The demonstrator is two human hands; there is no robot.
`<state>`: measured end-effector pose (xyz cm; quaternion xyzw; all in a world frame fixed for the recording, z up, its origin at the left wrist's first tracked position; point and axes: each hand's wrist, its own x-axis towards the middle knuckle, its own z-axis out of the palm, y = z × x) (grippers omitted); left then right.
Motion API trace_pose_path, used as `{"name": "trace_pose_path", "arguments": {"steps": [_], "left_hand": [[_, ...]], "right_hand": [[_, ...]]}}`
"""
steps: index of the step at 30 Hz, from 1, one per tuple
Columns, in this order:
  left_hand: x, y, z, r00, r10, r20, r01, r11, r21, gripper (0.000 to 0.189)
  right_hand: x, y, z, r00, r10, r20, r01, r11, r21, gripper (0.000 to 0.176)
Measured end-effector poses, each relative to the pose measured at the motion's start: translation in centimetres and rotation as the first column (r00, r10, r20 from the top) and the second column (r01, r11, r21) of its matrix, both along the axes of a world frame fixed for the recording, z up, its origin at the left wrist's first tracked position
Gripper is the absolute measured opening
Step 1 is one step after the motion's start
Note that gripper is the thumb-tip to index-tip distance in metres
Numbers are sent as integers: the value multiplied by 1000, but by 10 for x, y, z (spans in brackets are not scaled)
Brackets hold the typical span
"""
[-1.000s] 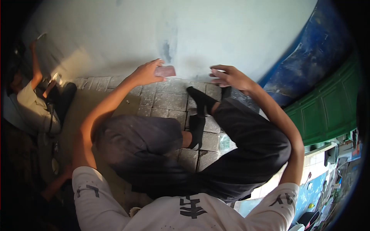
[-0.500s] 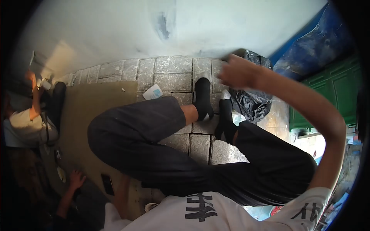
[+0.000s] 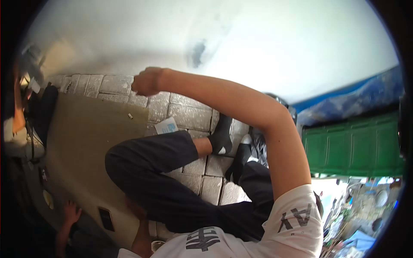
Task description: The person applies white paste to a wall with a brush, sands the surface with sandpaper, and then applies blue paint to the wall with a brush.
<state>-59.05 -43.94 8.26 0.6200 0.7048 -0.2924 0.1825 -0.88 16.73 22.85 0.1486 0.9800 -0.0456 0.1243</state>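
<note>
My right hand point(image 3: 148, 81) is stretched far across to the left, over the paving bricks near the wall. Its fingers are curled closed, and whatever they may hold is hidden. Below it lie a small white packet with blue print point(image 3: 166, 125) and a little pale bit point(image 3: 130, 116) on the mat. My left hand point(image 3: 136, 209) is low beside my bent leg, over the brown mat point(image 3: 86, 142); its fingers are mostly hidden. A dark phone point(image 3: 106, 219) lies on the mat to the left of that hand.
Another person's hand point(image 3: 72, 213) rests on the mat at lower left. A second person's arm point(image 3: 18, 112) shows at far left. My socked feet point(image 3: 221, 135) stand on bricks, beside a black plastic bag point(image 3: 259, 146). A green plastic container point(image 3: 352, 146) stands at right.
My right hand has swung left, from over the black bag to above the bricks beyond the mat. The view has turned, showing more of the cluttered area at lower right.
</note>
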Motion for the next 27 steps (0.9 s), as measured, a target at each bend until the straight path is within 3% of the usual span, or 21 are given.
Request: {"name": "trace_pose_path", "arguments": {"steps": [3, 5, 7, 8, 9, 11, 12, 13, 14, 15, 16, 17, 18, 19, 20, 22, 23, 24, 25, 26, 27], "left_hand": [[17, 20, 22, 998, 52, -35, -55, 993, -104, 60], [1, 8, 10, 996, 93, 4, -92, 991, -101, 60], [5, 1, 9, 991, 129, 36, -126, 988, -86, 61], [10, 5, 15, 986, 159, 42, -153, 981, -122, 61], [11, 18, 19, 981, 189, 44, -181, 973, -142, 62], [-1, 4, 8, 988, 143, 63, -135, 984, -115, 62], [0, 1, 7, 988, 140, 72, -135, 988, -71, 61], [4, -3, 13, 979, 187, 86, -183, 981, -58, 60], [-9, -11, 4, 971, 212, 106, -212, 977, -17, 60], [-27, -11, -6, 983, 79, 163, -89, 995, 51, 71], [-11, 7, 14, 926, 183, 329, -198, 980, 12, 73], [19, 41, 48, 831, 288, 476, -302, 952, -49, 76], [80, 45, 15, 831, 380, 407, -386, 920, -71, 78], [164, 57, -41, 833, 445, 330, -438, 894, -99, 81], [254, 75, -83, 833, 495, 248, -473, 869, -144, 83], [373, 148, -85, 830, 507, 230, -467, 859, -210, 88], [377, 192, -49, 646, 608, 462, -524, 793, -311, 87], [377, 235, -9, 385, 668, 638, -538, 723, -433, 86], [387, 269, 6, 405, 502, 764, -615, 768, -179, 72], [416, 316, 93, 61, 289, 956, -758, 636, -144, 58], [435, 350, 167, 5, 159, 987, -810, 579, -89, 52]], "right_hand": [[-15, 18, -16, 999, 27, 48, -23, 996, -85, 31], [-15, 32, -28, 979, -13, 202, 36, 993, -111, 33], [2, 47, -51, 977, -42, 207, 72, 988, -140, 36], [18, 54, -69, 990, -52, 129, 77, 977, -199, 35], [25, 58, -70, 953, 11, 302, 45, 983, -179, 29], [61, 60, -78, 957, 100, 271, -28, 965, -259, 20], [85, 65, -116, 938, 125, 322, -20, 950, -312, 25], [109, 64, -129, 956, 167, 239, -51, 903, -426, 34], [121, 56, -131, 929, 66, 363, 144, 842, -521, 41], [136, 52, -135, 942, 81, 325, 112, 838, -535, 41], [145, 50, -112, 969, 103, 225, 56, 795, -604, 40], [141, 40, -55, 942, 104, 318, 116, 790, -602, 36], [149, 34, -34, 940, 45, 337, 183, 767, -615, 34], [171, 28, -34, 986, -30, 162, 139, 677, -723, 35], [171, 14, -5, 976, -99, 193, 212, 619, -756, 35], [184, 4, 36, 949, -282, 140, 278, 540, -795, 39], [186, -5, 60, 908, -394, 141, 336, 486, -807, 41], [184, -21, 92, 913, -386, 133, 323, 482, -815, 41], [182, -38, 128, 796, -600, 81, 362, 365, -858, 45], [180, -47, 166, 624, -780, 47, 368, 240, -898, 49], [173, -56, 202, 619, -784, 38, 361, 241, -901, 49]]}}
